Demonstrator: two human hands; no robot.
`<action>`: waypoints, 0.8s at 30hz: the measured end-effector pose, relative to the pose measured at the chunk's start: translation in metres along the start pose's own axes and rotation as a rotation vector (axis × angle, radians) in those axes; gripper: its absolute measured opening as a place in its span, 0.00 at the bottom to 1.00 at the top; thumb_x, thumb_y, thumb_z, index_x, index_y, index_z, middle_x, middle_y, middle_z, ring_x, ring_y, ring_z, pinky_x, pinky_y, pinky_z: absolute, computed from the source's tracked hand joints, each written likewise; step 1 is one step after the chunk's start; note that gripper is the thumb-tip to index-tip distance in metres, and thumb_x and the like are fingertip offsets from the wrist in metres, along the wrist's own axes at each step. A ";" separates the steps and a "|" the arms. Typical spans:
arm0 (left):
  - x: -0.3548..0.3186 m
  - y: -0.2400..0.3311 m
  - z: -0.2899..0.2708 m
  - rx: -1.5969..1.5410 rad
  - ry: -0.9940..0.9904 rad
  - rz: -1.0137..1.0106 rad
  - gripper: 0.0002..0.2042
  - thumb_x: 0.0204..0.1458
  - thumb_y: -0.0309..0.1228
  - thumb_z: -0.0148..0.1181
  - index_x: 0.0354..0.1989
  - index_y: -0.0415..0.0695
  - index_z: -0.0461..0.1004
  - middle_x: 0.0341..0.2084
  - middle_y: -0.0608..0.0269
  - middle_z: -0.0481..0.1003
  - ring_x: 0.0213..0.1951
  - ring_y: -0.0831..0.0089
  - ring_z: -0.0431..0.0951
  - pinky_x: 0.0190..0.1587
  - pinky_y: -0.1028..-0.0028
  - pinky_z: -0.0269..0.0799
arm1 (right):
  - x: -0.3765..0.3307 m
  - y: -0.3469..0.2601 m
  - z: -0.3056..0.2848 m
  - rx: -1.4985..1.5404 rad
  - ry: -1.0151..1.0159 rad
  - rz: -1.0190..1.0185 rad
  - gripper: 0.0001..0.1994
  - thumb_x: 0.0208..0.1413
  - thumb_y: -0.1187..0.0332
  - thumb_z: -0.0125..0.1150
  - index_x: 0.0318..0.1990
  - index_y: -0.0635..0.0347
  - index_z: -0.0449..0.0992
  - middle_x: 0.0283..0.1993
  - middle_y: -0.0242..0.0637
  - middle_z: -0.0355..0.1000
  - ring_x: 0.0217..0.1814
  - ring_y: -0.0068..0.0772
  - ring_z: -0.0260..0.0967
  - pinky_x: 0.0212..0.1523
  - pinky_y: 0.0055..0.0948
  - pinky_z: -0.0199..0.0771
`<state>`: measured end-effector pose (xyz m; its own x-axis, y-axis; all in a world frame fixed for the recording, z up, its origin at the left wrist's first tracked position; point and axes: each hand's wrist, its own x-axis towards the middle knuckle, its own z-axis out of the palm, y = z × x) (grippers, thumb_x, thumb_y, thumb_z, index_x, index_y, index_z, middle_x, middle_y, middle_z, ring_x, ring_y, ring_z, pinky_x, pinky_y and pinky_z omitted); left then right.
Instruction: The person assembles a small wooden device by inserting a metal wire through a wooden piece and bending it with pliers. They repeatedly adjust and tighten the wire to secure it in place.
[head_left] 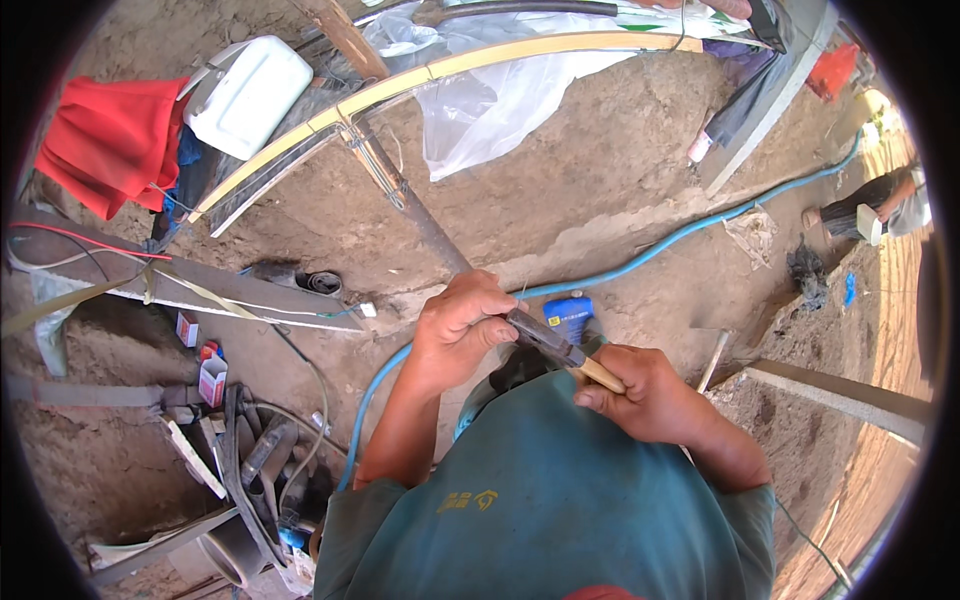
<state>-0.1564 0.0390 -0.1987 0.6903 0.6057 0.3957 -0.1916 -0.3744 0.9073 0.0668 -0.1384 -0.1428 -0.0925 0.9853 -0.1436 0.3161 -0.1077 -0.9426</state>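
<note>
In front of my torso, my left hand (455,325) is closed around the near part of a long dark pole (430,235). That pole slants away to the far left, where thin wires or rods are bundled along it near a curved yellow strip (400,88). My right hand (640,392) grips the pale wooden handle (600,374) of a tool. Its dark metal part (545,338) points toward my left hand and lies at the pole's near end; whether the two are joined I cannot tell. A blue container (570,312) shows just beyond the tool.
A blue hose (640,258) winds over the dirt ground. A white container (250,95) and red cloth (115,140) lie far left, clear plastic sheeting (480,115) at the back. Metal scraps (260,460) pile up at left. Another person's hand (895,197) is at the right edge.
</note>
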 end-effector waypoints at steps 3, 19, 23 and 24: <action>0.003 -0.002 -0.003 0.042 -0.029 0.074 0.17 0.53 0.42 0.73 0.42 0.44 0.79 0.31 0.63 0.81 0.37 0.66 0.79 0.60 0.52 0.68 | 0.001 -0.001 -0.002 0.083 -0.065 0.073 0.14 0.58 0.64 0.75 0.36 0.62 0.74 0.29 0.44 0.71 0.30 0.49 0.71 0.32 0.41 0.72; 0.020 0.007 -0.011 0.225 -0.119 0.247 0.16 0.50 0.45 0.72 0.39 0.47 0.84 0.41 0.64 0.84 0.49 0.57 0.81 0.58 0.57 0.68 | 0.002 0.008 -0.007 0.610 -0.387 0.329 0.11 0.64 0.64 0.71 0.38 0.60 0.75 0.25 0.30 0.74 0.24 0.20 0.74 0.23 0.26 0.73; 0.023 0.012 -0.008 0.168 -0.110 0.191 0.15 0.52 0.43 0.72 0.41 0.46 0.84 0.39 0.62 0.84 0.46 0.58 0.82 0.58 0.55 0.69 | 0.003 0.027 -0.006 0.811 -0.412 0.241 0.11 0.67 0.63 0.68 0.42 0.61 0.76 0.29 0.34 0.78 0.25 0.23 0.77 0.23 0.25 0.76; 0.024 0.013 -0.008 0.119 -0.111 0.151 0.15 0.52 0.41 0.73 0.41 0.45 0.83 0.39 0.62 0.84 0.46 0.58 0.82 0.57 0.56 0.69 | 0.005 0.025 -0.009 0.835 -0.405 0.252 0.12 0.67 0.62 0.67 0.42 0.62 0.76 0.32 0.37 0.79 0.25 0.24 0.77 0.23 0.26 0.77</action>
<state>-0.1478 0.0541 -0.1764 0.7335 0.4581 0.5022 -0.2198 -0.5392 0.8130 0.0825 -0.1347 -0.1647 -0.4824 0.8164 -0.3174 -0.3882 -0.5241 -0.7581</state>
